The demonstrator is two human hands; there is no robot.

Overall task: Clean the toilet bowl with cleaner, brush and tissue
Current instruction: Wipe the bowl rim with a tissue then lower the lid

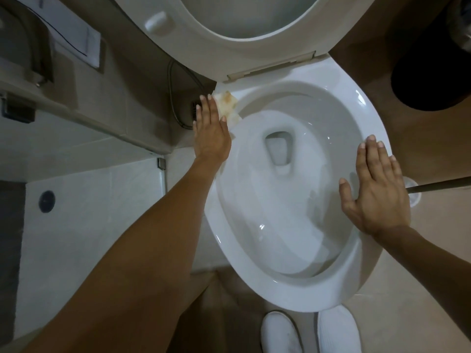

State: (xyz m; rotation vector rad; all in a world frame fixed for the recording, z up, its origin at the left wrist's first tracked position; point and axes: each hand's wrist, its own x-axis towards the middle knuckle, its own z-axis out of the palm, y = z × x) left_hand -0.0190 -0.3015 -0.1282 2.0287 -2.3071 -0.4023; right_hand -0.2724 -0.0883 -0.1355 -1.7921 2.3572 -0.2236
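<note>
A person leans over a toilet bowl (362,103) with both arms out, seat and lid (229,47) raised. The left hand (210,131) lies flat, fingers straight and together, pressing a wad of tissue (229,104) onto the rim at the bowl's far-left corner, close to the hinge. The tissue shows from under the fingertips and along the thumb side; its visible part is stained yellow-brown. Of the two hands the left is plainly the nearer, being on the tissue itself, while the right is well apart, across the bowl's opening.

The bowl's long axis runs from the white shoes (308,332) at the bottom of the view up toward the hinge, so the rim curves away from the left hand in both directions: onward behind the hinge, or back along the left side toward the person. Any further wipe would likely follow that curve.

The right hand (377,189) rests open on the right rim, fingers spread and straight, gripping nothing; it appears to steady the person. Just beyond its knuckles, the brush (438,186) handle and the rim of its holder show at the frame's right edge, untouched.

No brand, label or legible writing can be made out anywhere; no cleaner bottle is in view.
</note>
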